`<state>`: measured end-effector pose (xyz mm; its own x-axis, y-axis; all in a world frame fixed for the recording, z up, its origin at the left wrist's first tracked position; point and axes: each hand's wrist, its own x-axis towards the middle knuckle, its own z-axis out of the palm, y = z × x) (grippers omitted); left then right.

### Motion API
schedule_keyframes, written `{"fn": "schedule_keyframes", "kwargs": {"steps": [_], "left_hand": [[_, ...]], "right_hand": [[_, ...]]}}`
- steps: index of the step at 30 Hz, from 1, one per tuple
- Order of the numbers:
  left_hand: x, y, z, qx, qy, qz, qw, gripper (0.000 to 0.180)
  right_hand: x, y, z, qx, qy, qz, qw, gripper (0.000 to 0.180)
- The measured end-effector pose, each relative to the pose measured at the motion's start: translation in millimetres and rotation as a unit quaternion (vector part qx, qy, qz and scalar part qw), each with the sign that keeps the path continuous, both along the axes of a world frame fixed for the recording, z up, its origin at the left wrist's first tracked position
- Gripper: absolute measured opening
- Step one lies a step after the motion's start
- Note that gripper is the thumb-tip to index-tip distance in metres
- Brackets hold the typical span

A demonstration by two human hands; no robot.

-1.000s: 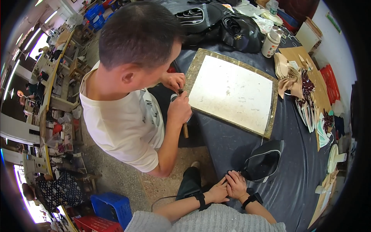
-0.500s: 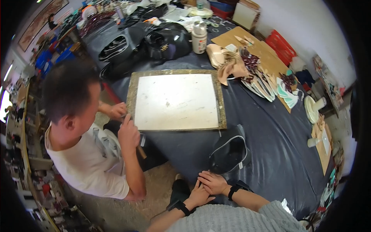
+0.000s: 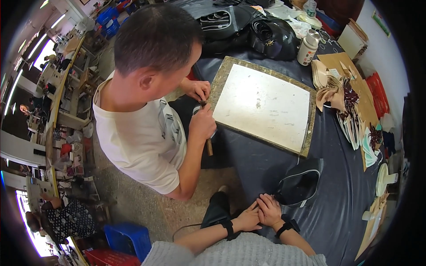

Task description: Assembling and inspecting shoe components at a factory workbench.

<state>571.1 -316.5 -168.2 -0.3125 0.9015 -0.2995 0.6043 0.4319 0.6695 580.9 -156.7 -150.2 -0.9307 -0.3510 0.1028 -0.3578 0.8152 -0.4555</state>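
My left hand (image 3: 249, 219) and my right hand (image 3: 270, 210) rest against each other at the table's near edge. The fingers of both are stretched out and overlap, and nothing shows in either hand. Each wrist wears a black band. Just beyond my right hand lies a black bag-like piece (image 3: 289, 191) with pale edging, its mouth turned toward the right. Farther off is a white board (image 3: 262, 106) on a speckled slab (image 3: 225, 68). At its left a person (image 3: 137, 128) in a white shirt grips a tool with a wooden handle (image 3: 210, 147) in one hand; the other hand is close by.
A dark cover (image 3: 337, 195) spreads over the table. Beyond the slab are black bags (image 3: 270, 37) and a light flask (image 3: 308, 48). Beige cut pieces (image 3: 330, 91) lie on brown board at the right. A blue crate (image 3: 128, 239) stands on the floor at lower left.
The view has swung left, so the table and slab sit farther right and more workshop shows at the left. My hands stay together; the other person still holds the tool.
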Motion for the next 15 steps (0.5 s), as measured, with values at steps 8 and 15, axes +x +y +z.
{"fn": "schedule_keyframes", "kwargs": {"steps": [8,15], "left_hand": [[0.3,0.1,1.9,0.016,0.004,0.009,1.0,0.062],[-1.9,0.8,4.8,0.001,-0.008,0.006,1.0,0.062]], "right_hand": [[0.4,1.9,-1.2,0.005,-0.003,0.005,1.0,0.041],[-0.9,2.1,-0.3,-0.001,-0.006,0.004,1.0,0.039]]}}
